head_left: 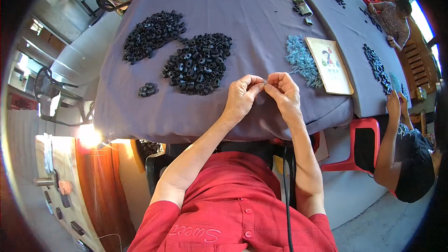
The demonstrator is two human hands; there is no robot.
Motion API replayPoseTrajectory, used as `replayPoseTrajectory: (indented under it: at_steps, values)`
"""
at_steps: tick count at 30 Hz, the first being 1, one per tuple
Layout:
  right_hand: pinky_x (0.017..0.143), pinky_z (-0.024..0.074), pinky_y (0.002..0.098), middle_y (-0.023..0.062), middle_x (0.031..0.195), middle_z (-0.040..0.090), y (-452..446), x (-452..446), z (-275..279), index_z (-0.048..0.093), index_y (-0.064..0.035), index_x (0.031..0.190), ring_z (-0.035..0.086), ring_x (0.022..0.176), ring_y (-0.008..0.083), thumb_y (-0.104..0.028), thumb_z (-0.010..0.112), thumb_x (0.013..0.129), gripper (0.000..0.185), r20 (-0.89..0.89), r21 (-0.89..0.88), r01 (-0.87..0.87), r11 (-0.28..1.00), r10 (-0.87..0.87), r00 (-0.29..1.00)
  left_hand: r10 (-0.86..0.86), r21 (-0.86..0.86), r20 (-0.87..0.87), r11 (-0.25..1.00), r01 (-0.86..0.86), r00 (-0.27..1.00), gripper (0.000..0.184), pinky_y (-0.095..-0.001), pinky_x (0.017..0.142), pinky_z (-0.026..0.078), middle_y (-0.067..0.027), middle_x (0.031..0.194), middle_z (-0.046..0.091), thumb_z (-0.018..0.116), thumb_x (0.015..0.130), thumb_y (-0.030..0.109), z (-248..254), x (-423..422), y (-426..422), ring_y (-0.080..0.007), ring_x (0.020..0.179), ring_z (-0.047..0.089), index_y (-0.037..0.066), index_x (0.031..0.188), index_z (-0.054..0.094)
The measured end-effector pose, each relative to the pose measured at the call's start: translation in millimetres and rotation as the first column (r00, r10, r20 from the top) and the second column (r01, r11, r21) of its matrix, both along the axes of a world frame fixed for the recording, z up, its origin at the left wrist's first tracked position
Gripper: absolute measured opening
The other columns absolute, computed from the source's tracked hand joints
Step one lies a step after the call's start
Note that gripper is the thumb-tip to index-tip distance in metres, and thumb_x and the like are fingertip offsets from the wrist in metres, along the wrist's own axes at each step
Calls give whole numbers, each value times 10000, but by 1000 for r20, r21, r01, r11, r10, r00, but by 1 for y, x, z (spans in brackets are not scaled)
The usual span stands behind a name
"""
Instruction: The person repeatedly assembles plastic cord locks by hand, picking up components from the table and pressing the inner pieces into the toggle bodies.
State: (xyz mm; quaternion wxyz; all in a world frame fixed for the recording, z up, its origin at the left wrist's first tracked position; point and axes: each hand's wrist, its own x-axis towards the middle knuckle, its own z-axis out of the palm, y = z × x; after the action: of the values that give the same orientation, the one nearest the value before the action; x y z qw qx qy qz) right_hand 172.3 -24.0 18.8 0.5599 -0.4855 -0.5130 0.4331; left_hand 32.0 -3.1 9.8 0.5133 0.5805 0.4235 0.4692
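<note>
On the near part of the cloth-covered table: two large heaps of black plastic pieces, one small black cluster, one pale-blue heap and one illustrated booklet; crowding prevents a piece count. Also shown: one left hand, one right hand, three shirt buttons.

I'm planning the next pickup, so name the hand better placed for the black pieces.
Probably the left hand: it is nearer the black pieces, while the right hand sits closer to the pale-blue heap. Both appear to pinch a tiny piece.
</note>
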Motion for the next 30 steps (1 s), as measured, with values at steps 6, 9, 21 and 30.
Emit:
replayPoseTrajectory:
  at_steps: [6,9,21,30]
  values:
    - [673,468,194,23,812,582,2,1,-3,545,-6,931,554,729,67,55,641,757,208,-109,3,-10,1000,10,994,3,76,-56,997,1,998,129,-199,516,417,15,722,615,568,887,128,-3,2,-2,-37,571,490,22,919,633]
    - [655,474,195,23,789,581,2,-1,-4,540,-8,907,560,704,71,70,632,754,196,-94,17,4,1000,-2,996,38,164,-135,986,-15,990,140,-223,513,420,-11,709,610,540,903,140,-7,3,-2,-63,557,498,20,923,609]
    - [613,453,198,9,762,581,0,-8,-7,545,-12,848,548,676,58,85,622,748,159,11,123,98,988,-100,995,40,213,-265,977,18,963,179,-332,631,443,-110,727,589,451,942,186,1,3,-4,-203,666,564,20,929,515]
    - [687,469,203,20,813,611,-1,-7,-5,575,2,932,569,738,68,32,624,791,152,3,79,87,993,-88,996,-19,77,-89,997,26,996,124,-212,560,407,6,714,546,488,931,147,-2,0,-1,-54,618,460,40,896,540]
